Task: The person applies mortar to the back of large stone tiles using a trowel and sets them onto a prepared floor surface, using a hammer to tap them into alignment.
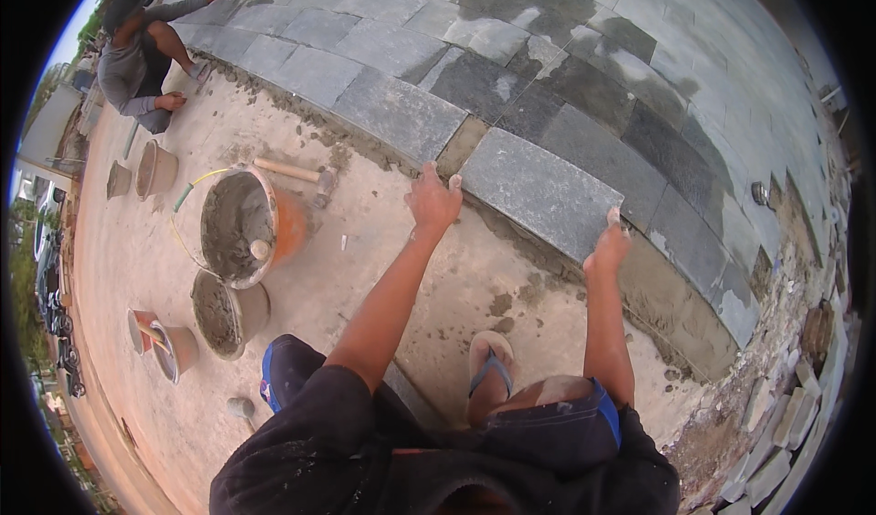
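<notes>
A grey rectangular stone slab point(543, 191) lies along the near edge of the paving, between my hands. My left hand point(435, 199) is at its near left corner, the thumb against the edge and a finger reaching towards the mortar-filled gap point(464, 145). Its other fingers are curled and partly hidden. At the slab's right end, the fingers of my right hand point(610, 245) close round the near corner. Beyond that corner, a bare mortar bed point(675, 301) runs on to the right. Another grey slab point(399, 114) lies left of the gap.
To the left stand an orange bucket of mortar point(290, 218), a smaller mortar bucket point(253, 310) and a wooden-handled hammer point(297, 172). A small tub point(182, 346) sits nearer me. Another person point(137, 59) crouches at the far left. Broken stone pieces point(776, 451) line the right side.
</notes>
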A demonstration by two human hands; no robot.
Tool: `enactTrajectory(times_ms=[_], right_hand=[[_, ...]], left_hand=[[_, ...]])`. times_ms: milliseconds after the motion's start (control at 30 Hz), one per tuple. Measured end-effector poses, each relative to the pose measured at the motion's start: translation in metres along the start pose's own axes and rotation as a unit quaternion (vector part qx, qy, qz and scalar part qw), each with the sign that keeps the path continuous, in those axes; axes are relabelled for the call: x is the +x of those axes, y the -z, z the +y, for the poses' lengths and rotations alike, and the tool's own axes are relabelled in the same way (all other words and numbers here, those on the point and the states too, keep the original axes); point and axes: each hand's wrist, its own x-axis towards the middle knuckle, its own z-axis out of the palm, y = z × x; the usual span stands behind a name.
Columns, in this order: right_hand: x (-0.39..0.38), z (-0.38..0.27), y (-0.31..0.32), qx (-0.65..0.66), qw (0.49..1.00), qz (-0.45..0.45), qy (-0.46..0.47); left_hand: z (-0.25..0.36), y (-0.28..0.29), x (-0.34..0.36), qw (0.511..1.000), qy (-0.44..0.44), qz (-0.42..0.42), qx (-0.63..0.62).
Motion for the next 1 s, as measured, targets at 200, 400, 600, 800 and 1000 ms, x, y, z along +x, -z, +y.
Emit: enactTrajectory(times_ms=[200,400,600,800,1000], right_hand=[[0.002,0.003,-0.001,0.025,1.0,0.017,0.0],[0.006,0.01,-0.001,0.013,0.999,0.032,-0.003],[0.008,0.013,0.009,0.035,0.999,-0.015,-0.023],[0.001,0.01,0.007,0.068,0.996,-0.048,-0.021],[0.0,0.005,0.007,0.076,0.995,-0.055,-0.01]], left_hand=[[0.009,0.016,0.026,0.981,0.025,-0.192,-0.02],[-0.003,-0.005,0.026,0.994,-0.044,-0.095,-0.041],[-0.001,-0.006,0.025,0.991,-0.029,-0.118,-0.048],[0.006,0.0,0.02,0.987,0.025,-0.126,-0.096],[0.0,-0.006,0.023,0.985,0.033,-0.109,-0.128]])
